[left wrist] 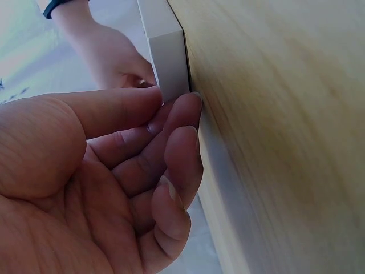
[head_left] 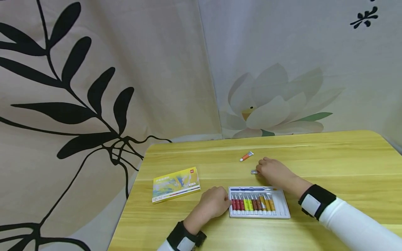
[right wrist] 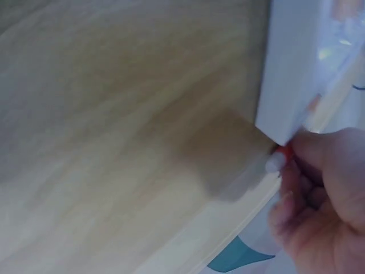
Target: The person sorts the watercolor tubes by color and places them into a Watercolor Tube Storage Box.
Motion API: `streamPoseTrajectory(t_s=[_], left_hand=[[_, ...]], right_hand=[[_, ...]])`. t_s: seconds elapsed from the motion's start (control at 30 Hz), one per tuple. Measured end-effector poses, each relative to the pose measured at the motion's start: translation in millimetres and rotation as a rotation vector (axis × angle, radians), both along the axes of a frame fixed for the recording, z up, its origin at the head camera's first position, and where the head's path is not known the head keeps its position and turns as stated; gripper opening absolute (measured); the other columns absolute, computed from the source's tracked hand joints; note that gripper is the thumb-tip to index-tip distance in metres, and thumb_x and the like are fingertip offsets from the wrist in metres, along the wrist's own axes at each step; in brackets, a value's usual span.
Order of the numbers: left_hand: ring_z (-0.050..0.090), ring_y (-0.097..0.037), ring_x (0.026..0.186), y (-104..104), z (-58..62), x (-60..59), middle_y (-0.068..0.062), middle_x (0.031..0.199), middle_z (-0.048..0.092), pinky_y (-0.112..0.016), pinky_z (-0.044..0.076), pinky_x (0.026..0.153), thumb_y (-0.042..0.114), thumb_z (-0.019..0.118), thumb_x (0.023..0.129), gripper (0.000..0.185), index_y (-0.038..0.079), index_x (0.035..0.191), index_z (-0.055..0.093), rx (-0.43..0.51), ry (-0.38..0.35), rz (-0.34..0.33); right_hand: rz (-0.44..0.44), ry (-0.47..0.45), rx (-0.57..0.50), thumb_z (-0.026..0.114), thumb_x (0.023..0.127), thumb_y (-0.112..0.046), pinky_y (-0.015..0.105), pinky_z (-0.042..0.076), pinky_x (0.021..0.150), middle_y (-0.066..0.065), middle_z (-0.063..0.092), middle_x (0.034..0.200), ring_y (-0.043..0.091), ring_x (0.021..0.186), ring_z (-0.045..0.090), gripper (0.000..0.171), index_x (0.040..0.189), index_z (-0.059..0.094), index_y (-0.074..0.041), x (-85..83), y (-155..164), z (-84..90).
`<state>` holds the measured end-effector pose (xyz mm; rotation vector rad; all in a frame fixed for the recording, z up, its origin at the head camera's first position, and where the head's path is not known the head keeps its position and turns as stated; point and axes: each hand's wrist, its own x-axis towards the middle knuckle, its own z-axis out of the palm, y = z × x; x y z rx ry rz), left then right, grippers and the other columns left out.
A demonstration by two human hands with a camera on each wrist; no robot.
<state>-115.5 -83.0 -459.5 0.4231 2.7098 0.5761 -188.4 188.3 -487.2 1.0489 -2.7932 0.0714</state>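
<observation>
The white paint tray (head_left: 284, 209) lies flat on the table (head_left: 329, 164), near the front edge and a little right of centre. It holds a row of paint tubes (head_left: 252, 204) standing side by side, reds at the left, then yellows, browns and oranges; the right end of the tray is bare. A thin blue-handled brush (head_left: 251, 189) lies along the tray's far rim.

The left hand (head_left: 213, 204) rests at the tray's left end. In the left wrist view its fingertips (left wrist: 191, 105) and thumb press against the white corner of the tray (left wrist: 168, 57), fingers curled loosely about that corner.

The right hand (head_left: 274, 172) lies on the table just beyond the tray's far edge, fingers bent down over a small tube (head_left: 254, 171) whose grey end shows at the fingertips. In the right wrist view, which is blurred, the fingers (right wrist: 308, 165) pinch something red with a white tip (right wrist: 279, 160) close to the tray's corner (right wrist: 285, 74). The two hands are well apart, one at each side of the tray.

An orange tube (head_left: 246, 157) with a white cap lies loose on the table, beyond the right hand and apart from it. A yellow box (head_left: 176, 184) with printed artwork lies flat to the left of the tray, near the left hand but not touching it. A printed curtain (head_left: 94, 87) with black leaves and a pale flower hangs behind the table.
</observation>
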Motion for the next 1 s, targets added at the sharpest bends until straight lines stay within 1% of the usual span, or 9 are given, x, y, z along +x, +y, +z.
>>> streamPoseTrajectory(t_s=[0.07, 0.17, 0.27, 0.33, 0.5, 0.7, 0.87, 1.0], left_hand=[[0.042, -0.013, 0.048, 0.0, -0.1, -0.3, 0.005, 0.052, 0.039, -0.029, 0.032, 0.049, 0.024, 0.073, 0.099, 0.053, 0.015, 0.053, 0.048, -0.002, 0.001, -0.001], [0.042, -0.013, 0.048, 0.1, -0.1, -0.4, 0.005, 0.051, 0.039, -0.029, 0.032, 0.049, 0.024, 0.072, 0.099, 0.053, 0.016, 0.053, 0.048, -0.006, 0.004, -0.006], [0.042, -0.013, 0.048, 0.2, -0.3, -0.6, 0.005, 0.052, 0.039, -0.029, 0.032, 0.049, 0.024, 0.072, 0.099, 0.053, 0.016, 0.053, 0.048, -0.007, 0.004, -0.008], [0.043, -0.013, 0.048, 0.2, -0.3, -0.7, 0.005, 0.052, 0.039, -0.029, 0.032, 0.049, 0.025, 0.072, 0.099, 0.053, 0.016, 0.053, 0.049, -0.009, 0.003, -0.009], [0.043, -0.013, 0.048, -0.2, -0.7, -0.9, 0.005, 0.052, 0.04, -0.029, 0.033, 0.049, 0.025, 0.072, 0.099, 0.052, 0.016, 0.053, 0.05, -0.017, 0.007, -0.013], [0.042, -0.012, 0.048, -0.2, 0.1, -0.6, 0.006, 0.051, 0.039, -0.028, 0.032, 0.048, 0.024, 0.072, 0.099, 0.053, 0.016, 0.053, 0.049, -0.006, 0.006, -0.015], [0.041, -0.012, 0.047, 0.0, 0.8, 0.2, 0.006, 0.05, 0.037, -0.028, 0.031, 0.048, 0.024, 0.072, 0.099, 0.054, 0.016, 0.052, 0.047, -0.003, 0.004, -0.021], [0.041, -0.012, 0.047, -0.2, 0.8, 0.4, 0.006, 0.051, 0.038, -0.028, 0.031, 0.048, 0.024, 0.072, 0.099, 0.053, 0.016, 0.052, 0.049, 0.002, 0.0, -0.018]], right_hand=[[-0.057, -0.104, -0.035, 0.08, 0.092, -0.007, 0.036, 0.058, 0.072, 0.005, 0.064, 0.084, 0.017, 0.076, 0.059, 0.01, 0.094, 0.072, -0.001, -0.6, 2.6, 3.4], [-0.157, -0.288, -0.134, 0.074, 0.097, -0.006, 0.035, 0.055, 0.068, 0.003, 0.061, 0.082, 0.015, 0.072, 0.056, 0.008, 0.094, 0.07, 0.0, -1.0, 7.5, 6.8], [-0.228, -0.42, -0.249, 0.07, 0.099, -0.006, 0.034, 0.049, 0.064, 0.002, 0.06, 0.081, 0.015, 0.07, 0.053, 0.008, 0.094, 0.069, 0.0, 0.1, 14.7, 9.1], [-0.263, -0.467, -0.319, 0.069, 0.1, -0.006, 0.032, 0.046, 0.062, 0.002, 0.061, 0.079, 0.015, 0.069, 0.053, 0.009, 0.093, 0.07, 0.0, 1.9, 18.9, 11.7], [-0.32, -0.478, -0.419, 0.069, 0.099, -0.009, 0.031, 0.045, 0.059, 0.002, 0.064, 0.078, 0.015, 0.066, 0.053, 0.012, 0.091, 0.071, 0.001, 10.9, 27.8, 20.4], [-0.389, -0.516, -0.5, 0.07, 0.097, -0.012, 0.028, 0.044, 0.054, 0.001, 0.067, 0.078, 0.014, 0.064, 0.055, 0.013, 0.09, 0.073, -0.002, 31.7, 32.7, 30.2], [-0.398, -0.516, -0.553, 0.072, 0.094, -0.011, 0.027, 0.048, 0.056, 0.001, 0.071, 0.082, 0.013, 0.067, 0.059, 0.01, 0.091, 0.075, -0.001, 51.0, 31.6, 36.0], [-0.413, -0.504, -0.591, 0.073, 0.093, -0.01, 0.027, 0.05, 0.054, 0.001, 0.071, 0.081, 0.012, 0.066, 0.061, 0.011, 0.093, 0.075, 0.001, 63.7, 28.6, 37.7]])
